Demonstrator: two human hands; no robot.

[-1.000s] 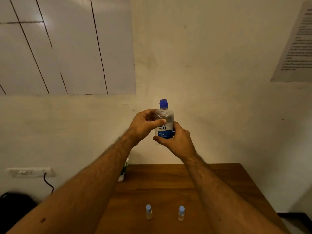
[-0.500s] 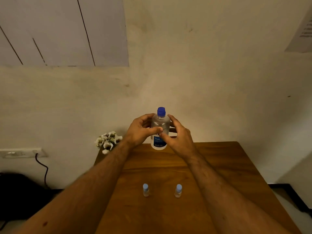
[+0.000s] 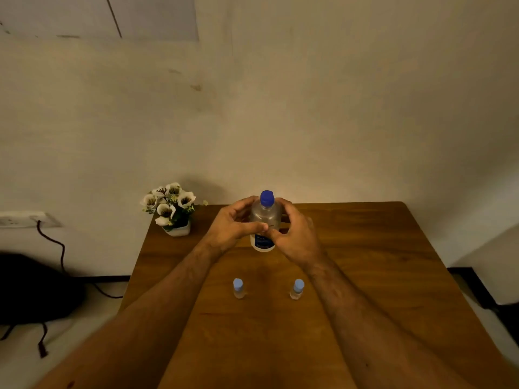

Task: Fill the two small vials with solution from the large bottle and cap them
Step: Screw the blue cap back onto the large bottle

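The large clear bottle (image 3: 265,220) with a dark blue cap and blue label stands upright on the wooden table (image 3: 365,248) at mid-depth. My left hand (image 3: 233,227) wraps its left side and my right hand (image 3: 293,234) its right side, thumbs meeting in front of the label. Two small clear vials with light blue caps stand nearer to me: the left vial (image 3: 238,288) and the right vial (image 3: 297,289), both upright, capped and apart from my forearms.
A white pot of white flowers (image 3: 171,209) sits at the table's far left corner. A wall stands just behind the table. On the floor to the left lie a dark bag (image 3: 33,290) and a cable from a wall socket (image 3: 22,219).
Both hands lowered the bottle from in front of the wall down onto the table. The view tilted downward, bringing the flowers and more of the table into sight.
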